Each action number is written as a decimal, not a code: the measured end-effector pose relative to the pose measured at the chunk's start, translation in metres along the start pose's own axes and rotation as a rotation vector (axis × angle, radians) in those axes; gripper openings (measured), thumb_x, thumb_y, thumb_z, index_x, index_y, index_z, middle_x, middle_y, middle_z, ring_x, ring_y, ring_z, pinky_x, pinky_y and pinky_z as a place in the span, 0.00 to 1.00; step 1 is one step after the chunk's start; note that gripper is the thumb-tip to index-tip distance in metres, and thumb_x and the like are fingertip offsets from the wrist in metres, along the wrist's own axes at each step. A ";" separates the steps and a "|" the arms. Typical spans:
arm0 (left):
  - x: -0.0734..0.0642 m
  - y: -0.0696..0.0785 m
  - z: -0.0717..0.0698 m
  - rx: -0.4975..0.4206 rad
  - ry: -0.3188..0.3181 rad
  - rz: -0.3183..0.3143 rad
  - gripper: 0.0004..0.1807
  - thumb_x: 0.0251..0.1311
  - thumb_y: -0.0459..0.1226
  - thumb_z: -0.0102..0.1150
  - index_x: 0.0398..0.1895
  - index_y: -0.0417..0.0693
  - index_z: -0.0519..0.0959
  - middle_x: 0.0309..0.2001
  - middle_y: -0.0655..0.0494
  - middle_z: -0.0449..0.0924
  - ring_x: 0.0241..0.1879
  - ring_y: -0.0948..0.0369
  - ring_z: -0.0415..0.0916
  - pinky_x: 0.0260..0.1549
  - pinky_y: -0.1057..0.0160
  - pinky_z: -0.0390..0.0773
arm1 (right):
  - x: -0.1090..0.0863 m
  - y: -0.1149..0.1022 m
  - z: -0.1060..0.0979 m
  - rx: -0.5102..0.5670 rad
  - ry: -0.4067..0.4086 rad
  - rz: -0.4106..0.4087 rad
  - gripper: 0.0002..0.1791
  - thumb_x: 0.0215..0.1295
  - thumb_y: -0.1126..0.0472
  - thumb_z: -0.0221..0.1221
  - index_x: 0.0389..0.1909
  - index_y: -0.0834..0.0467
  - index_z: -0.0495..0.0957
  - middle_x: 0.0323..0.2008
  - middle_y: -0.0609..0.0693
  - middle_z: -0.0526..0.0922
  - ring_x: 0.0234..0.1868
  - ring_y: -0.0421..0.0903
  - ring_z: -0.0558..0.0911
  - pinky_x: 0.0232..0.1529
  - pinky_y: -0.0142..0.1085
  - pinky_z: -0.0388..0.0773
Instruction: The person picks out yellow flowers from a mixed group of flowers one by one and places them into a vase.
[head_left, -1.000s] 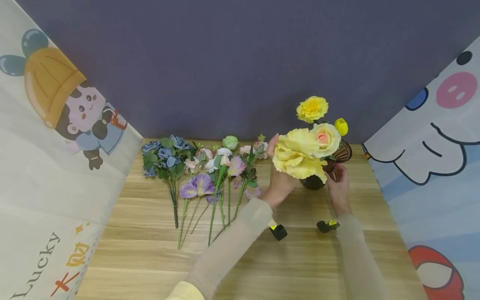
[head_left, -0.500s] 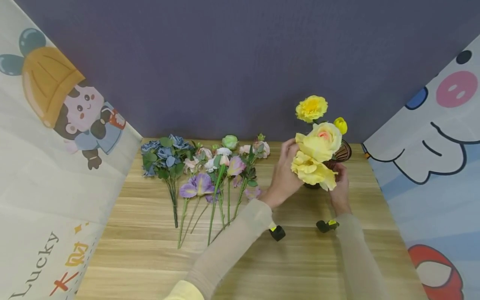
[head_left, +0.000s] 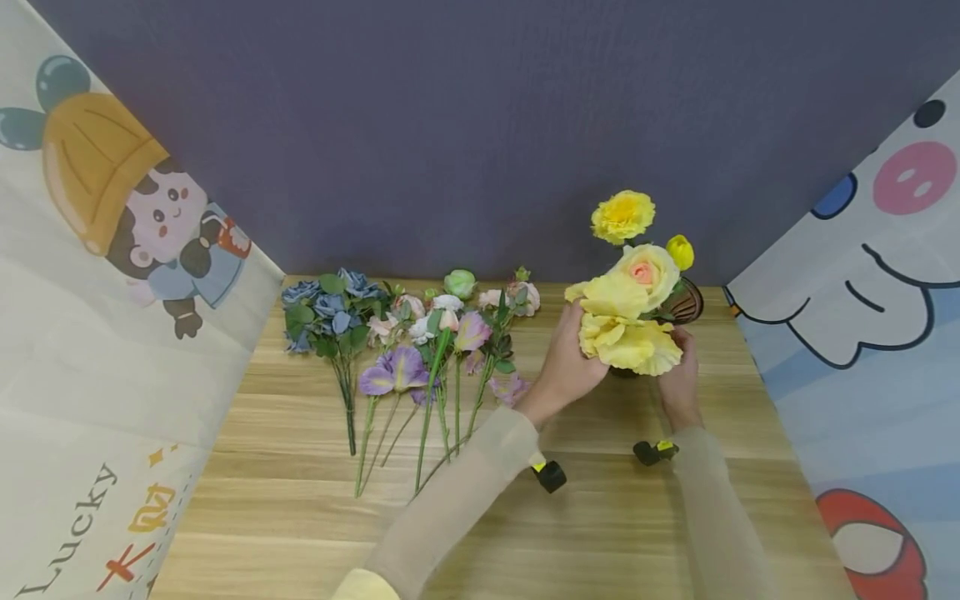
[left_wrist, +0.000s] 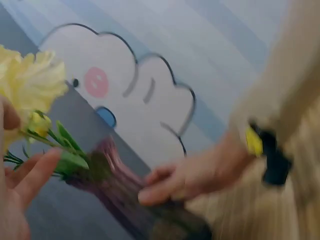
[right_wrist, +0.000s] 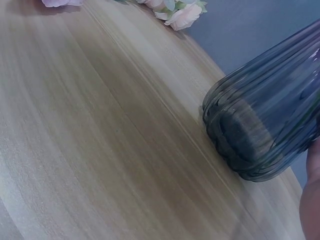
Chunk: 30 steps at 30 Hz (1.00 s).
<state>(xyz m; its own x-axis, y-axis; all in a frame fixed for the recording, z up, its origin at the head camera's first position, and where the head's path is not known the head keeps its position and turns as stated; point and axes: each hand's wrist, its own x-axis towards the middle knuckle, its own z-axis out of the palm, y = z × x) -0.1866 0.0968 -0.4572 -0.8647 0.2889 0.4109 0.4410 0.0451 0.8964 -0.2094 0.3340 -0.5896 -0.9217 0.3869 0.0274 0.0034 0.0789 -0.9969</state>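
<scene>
My left hand [head_left: 567, 367] is at the left of a large ruffled yellow flower [head_left: 632, 343], its fingers about the stem just under the bloom. In the left wrist view a yellow bud [left_wrist: 39, 124] and green leaves [left_wrist: 74, 159] show at those fingertips. With thumb and fingers, my right hand [head_left: 678, 383] holds a ribbed, tinted glass vase [right_wrist: 255, 132] by its side. The vase tilts in the left wrist view, and blooms cover much of it from the head. Above the ruffled flower stand a cream rose [head_left: 652, 275], a yellow carnation [head_left: 623, 217] and a yellow tulip [head_left: 680, 252].
Left of my hands lie blue roses [head_left: 330, 308], a purple iris-like flower [head_left: 401, 371], a green rose [head_left: 461, 285] and several pink and white flowers [head_left: 522, 297] on the wooden table [head_left: 285, 517]. A dark wall [head_left: 450, 150] rises behind, with printed panels at both sides.
The ruffled yellow flower has shifted right and turned slightly as my left hand moved in beneath it. My right hand has stayed at the vase.
</scene>
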 end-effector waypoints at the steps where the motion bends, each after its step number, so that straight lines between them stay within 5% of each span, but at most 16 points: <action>1: -0.001 0.002 0.001 -0.081 0.001 -0.034 0.36 0.60 0.25 0.63 0.72 0.47 0.65 0.67 0.46 0.70 0.66 0.61 0.70 0.68 0.63 0.72 | 0.000 0.000 0.000 -0.008 0.003 0.014 0.33 0.71 0.69 0.60 0.74 0.60 0.60 0.55 0.36 0.69 0.61 0.37 0.69 0.57 0.23 0.71; 6: -0.005 0.013 -0.003 -0.407 -0.033 -0.225 0.37 0.62 0.20 0.60 0.73 0.51 0.65 0.68 0.49 0.72 0.66 0.60 0.73 0.64 0.64 0.75 | 0.000 0.002 0.002 0.053 0.007 -0.031 0.32 0.68 0.77 0.58 0.71 0.59 0.63 0.55 0.37 0.70 0.61 0.37 0.69 0.58 0.22 0.71; 9: -0.007 0.017 -0.009 -0.455 -0.092 -0.316 0.41 0.61 0.24 0.61 0.76 0.58 0.61 0.72 0.55 0.68 0.68 0.61 0.70 0.67 0.60 0.73 | -0.001 0.004 0.003 0.104 0.003 -0.060 0.30 0.69 0.78 0.56 0.67 0.55 0.65 0.54 0.40 0.72 0.56 0.37 0.71 0.52 0.21 0.73; 13: -0.009 0.019 -0.016 -0.575 -0.174 -0.324 0.47 0.56 0.29 0.54 0.80 0.59 0.51 0.77 0.53 0.59 0.70 0.57 0.65 0.73 0.51 0.65 | 0.000 0.003 0.003 0.053 0.025 -0.028 0.28 0.71 0.75 0.56 0.69 0.55 0.65 0.52 0.39 0.71 0.54 0.36 0.71 0.49 0.20 0.74; 17: -0.009 0.019 -0.016 -0.680 -0.154 -0.305 0.44 0.62 0.31 0.48 0.82 0.52 0.46 0.79 0.46 0.55 0.73 0.51 0.62 0.76 0.48 0.61 | -0.003 -0.008 0.004 0.029 0.021 0.029 0.30 0.70 0.74 0.58 0.71 0.59 0.63 0.55 0.37 0.69 0.65 0.41 0.68 0.58 0.21 0.71; 19: -0.009 0.019 -0.014 -0.591 -0.086 -0.318 0.43 0.67 0.34 0.50 0.83 0.51 0.47 0.81 0.51 0.53 0.76 0.57 0.57 0.77 0.54 0.59 | -0.007 -0.016 0.005 0.053 0.009 0.041 0.30 0.69 0.74 0.60 0.69 0.58 0.64 0.57 0.38 0.70 0.69 0.45 0.66 0.62 0.24 0.70; 24: -0.005 0.015 -0.009 -0.333 0.079 -0.248 0.29 0.74 0.35 0.56 0.75 0.47 0.64 0.69 0.48 0.72 0.63 0.60 0.74 0.64 0.56 0.77 | -0.014 -0.027 0.006 0.124 -0.014 0.055 0.29 0.68 0.74 0.61 0.65 0.52 0.66 0.63 0.43 0.70 0.76 0.48 0.61 0.74 0.30 0.62; 26: -0.004 0.014 -0.008 -0.223 0.131 -0.205 0.21 0.72 0.29 0.56 0.67 0.44 0.71 0.60 0.45 0.79 0.48 0.60 0.80 0.54 0.58 0.84 | -0.014 -0.027 0.007 0.145 -0.017 0.059 0.29 0.68 0.75 0.60 0.65 0.52 0.65 0.64 0.45 0.70 0.76 0.49 0.62 0.76 0.33 0.61; 30: 0.001 0.011 -0.007 0.019 0.195 -0.191 0.25 0.58 0.17 0.53 0.58 0.40 0.78 0.57 0.45 0.83 0.47 0.61 0.81 0.54 0.66 0.81 | -0.013 -0.027 0.008 0.148 -0.017 0.059 0.32 0.68 0.74 0.62 0.69 0.56 0.64 0.66 0.48 0.70 0.75 0.50 0.64 0.78 0.36 0.60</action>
<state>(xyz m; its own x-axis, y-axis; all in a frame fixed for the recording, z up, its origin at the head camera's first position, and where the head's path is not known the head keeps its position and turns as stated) -0.1842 0.0907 -0.4462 -0.9618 0.0836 0.2607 0.2683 0.0992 0.9582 -0.2010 0.3197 -0.5634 -0.9280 0.3712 -0.0311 0.0014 -0.0802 -0.9968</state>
